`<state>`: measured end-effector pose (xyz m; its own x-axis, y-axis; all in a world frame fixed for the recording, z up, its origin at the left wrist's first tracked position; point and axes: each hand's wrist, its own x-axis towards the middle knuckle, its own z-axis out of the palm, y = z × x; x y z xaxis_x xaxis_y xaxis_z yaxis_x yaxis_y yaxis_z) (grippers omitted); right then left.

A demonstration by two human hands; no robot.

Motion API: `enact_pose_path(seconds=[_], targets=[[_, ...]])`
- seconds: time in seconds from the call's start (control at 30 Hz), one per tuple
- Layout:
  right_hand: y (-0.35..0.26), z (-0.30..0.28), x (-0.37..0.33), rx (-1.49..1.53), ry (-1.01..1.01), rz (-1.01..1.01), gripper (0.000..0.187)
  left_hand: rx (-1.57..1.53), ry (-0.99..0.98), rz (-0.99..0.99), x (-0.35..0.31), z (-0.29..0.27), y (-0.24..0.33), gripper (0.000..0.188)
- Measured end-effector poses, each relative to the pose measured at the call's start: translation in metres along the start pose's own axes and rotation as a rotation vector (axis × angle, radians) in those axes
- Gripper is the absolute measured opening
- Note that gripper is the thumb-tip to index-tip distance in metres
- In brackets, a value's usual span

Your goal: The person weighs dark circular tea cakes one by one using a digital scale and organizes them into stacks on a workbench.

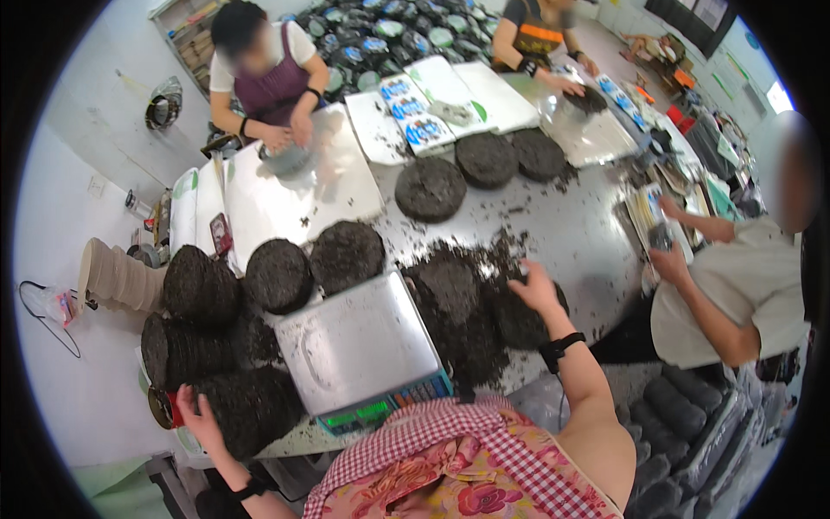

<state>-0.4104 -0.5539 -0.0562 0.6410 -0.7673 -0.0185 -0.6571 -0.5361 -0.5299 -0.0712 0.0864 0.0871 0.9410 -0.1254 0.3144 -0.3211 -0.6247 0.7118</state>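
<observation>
Tea cakes point(251, 406), dark round discs, sit stacked at the near left corner of the desk point(571, 233), and the left hand point(197, 413) rests against the side of that stack, fingers spread in a loose, open grip on the lowest cake. Just right of it stands a scale point(356, 346) with a bare steel pan and a green lit readout facing the person. Right of the scale lies a heap of loose tea point(467, 320) with several cakes half buried in it. The right hand point(534, 290) lies palm down on one cake point(519, 322) at the heap's far right; its grip is open, fingers flat on the crumbs, and a black wristband point(560, 348) circles the forearm.

Behind the scale, more cakes point(277, 275) lean in a row, and left of them stands a stack of pale paper cups point(117, 275). Farther out, three single cakes point(484, 160) lie flat mid-desk, beside white wrappers point(415, 117) with blue print.

A seated person in a pale shirt point(735, 285) works at the right edge. Across the desk, a person in a purple apron point(272, 82) presses both hands on a wrapped cake, and another in an orange-striped top point(536, 30) handles a cake at the far right.
</observation>
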Motion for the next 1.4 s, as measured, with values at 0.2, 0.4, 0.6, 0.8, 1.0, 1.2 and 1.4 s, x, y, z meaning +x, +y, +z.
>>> enact_pose_path(seconds=[0.2, 0.4, 0.6, 0.8, 1.0, 1.2, 1.4], targets=[[0.102, 0.014, -0.105, 0.119, 0.082, 0.619, 0.091, 0.127, 0.132, -0.576, -0.075, -0.03, -0.088, 0.08], [0.084, 0.025, -0.12, -0.237, 0.304, 0.574, 0.078, 0.237, 0.19, -0.183, -0.077, -0.017, -0.114, 0.063], [-0.019, -0.014, -0.127, 0.957, 0.494, 0.188, 0.043, -0.199, 0.381, -0.314, -0.074, -0.045, -0.061, 0.037], [-0.203, 0.03, -0.166, 0.118, -0.077, -0.81, 0.041, -0.428, 0.403, -0.223, -0.078, -0.024, 0.001, 0.036], [-0.178, 0.059, -0.165, 0.197, -0.006, -0.86, 0.047, -0.087, 0.117, 0.436, -0.117, 0.038, 0.141, 0.025], [-0.007, 0.033, -0.125, -0.063, 0.311, -0.114, 0.057, 0.074, -0.296, 0.612, -0.175, 0.119, 0.143, 0.033], [0.125, 0.043, -0.128, 0.322, 0.314, 0.331, 0.084, 0.377, 0.454, 0.169, -0.117, 0.009, 0.013, 0.052]])
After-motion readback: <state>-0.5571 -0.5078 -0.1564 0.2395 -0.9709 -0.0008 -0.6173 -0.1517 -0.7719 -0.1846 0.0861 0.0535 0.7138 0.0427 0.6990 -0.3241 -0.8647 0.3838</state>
